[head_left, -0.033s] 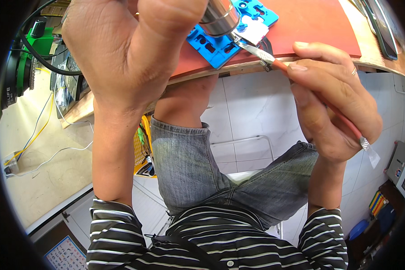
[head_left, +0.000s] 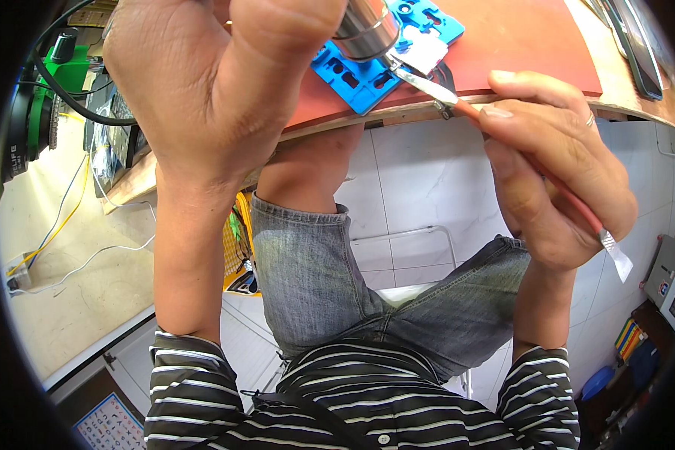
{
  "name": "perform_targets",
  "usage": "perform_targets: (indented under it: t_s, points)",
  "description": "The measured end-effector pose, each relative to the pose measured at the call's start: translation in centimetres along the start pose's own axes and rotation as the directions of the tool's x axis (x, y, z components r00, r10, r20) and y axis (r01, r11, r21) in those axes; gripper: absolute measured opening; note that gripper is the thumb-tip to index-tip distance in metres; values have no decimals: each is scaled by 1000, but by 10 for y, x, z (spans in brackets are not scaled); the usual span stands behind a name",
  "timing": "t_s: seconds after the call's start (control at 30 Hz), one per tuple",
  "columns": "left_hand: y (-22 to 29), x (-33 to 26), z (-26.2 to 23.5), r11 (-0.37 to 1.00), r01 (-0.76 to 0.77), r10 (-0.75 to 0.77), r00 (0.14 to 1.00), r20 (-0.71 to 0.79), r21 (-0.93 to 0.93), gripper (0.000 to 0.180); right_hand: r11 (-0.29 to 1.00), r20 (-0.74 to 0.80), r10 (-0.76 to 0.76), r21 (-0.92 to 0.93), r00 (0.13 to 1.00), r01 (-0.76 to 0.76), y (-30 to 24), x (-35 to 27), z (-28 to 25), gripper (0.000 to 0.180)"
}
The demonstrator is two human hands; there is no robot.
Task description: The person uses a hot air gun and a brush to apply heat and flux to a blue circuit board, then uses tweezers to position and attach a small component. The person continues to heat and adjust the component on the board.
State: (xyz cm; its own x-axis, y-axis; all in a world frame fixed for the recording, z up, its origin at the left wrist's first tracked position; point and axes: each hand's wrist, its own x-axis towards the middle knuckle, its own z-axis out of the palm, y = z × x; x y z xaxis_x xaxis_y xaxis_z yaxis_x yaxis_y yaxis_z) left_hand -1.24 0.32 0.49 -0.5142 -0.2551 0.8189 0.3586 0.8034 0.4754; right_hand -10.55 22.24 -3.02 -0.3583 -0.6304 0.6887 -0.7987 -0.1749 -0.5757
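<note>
At the top, my left hand [head_left: 210, 90] is closed around a hot air gun [head_left: 366, 34] with a silver barrel; its narrow nozzle points down at a blue fixture [head_left: 364, 86] with cut-outs. My right hand [head_left: 566, 165] pinches a pry tool [head_left: 465, 109] with a red handle and a flat metal blade at each end. The upper blade's tip is at the fixture, close beside the nozzle. On the fixture lies a small white piece [head_left: 425, 52], partly hidden by the gun. A dark flex cable [head_left: 444, 76] lies beside the fixture, near the mat's edge.
Under the fixture is a red mat [head_left: 536, 45] on a wooden tabletop. A dark phone-like device [head_left: 637, 56] lies at the far right. At left stand a green and black apparatus [head_left: 49, 105] and a black cable [head_left: 79, 105]. My legs are below the table edge.
</note>
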Motion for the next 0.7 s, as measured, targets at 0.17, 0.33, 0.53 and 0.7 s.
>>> perform_targets:
  t_s: [0.17,0.33,0.53,0.7]
  points:
    - [26,11,3,996,95,-94,992,84,-1,59,1000,0,-3,-28,1000,3,2,0,0,21]
    - [4,2,4,999,27,-27,1000,-6,-19,61,1000,-14,-10,-20,1000,9,2,-1,1,22]
    - [3,2,-1,1000,22,-22,999,25,-7,63,1000,-23,9,-24,1000,-9,1,-2,2,23]
    - [-3,0,1,999,-37,37,999,-3,34,62,1000,-24,9,-27,1000,-10,1,-1,2,22]
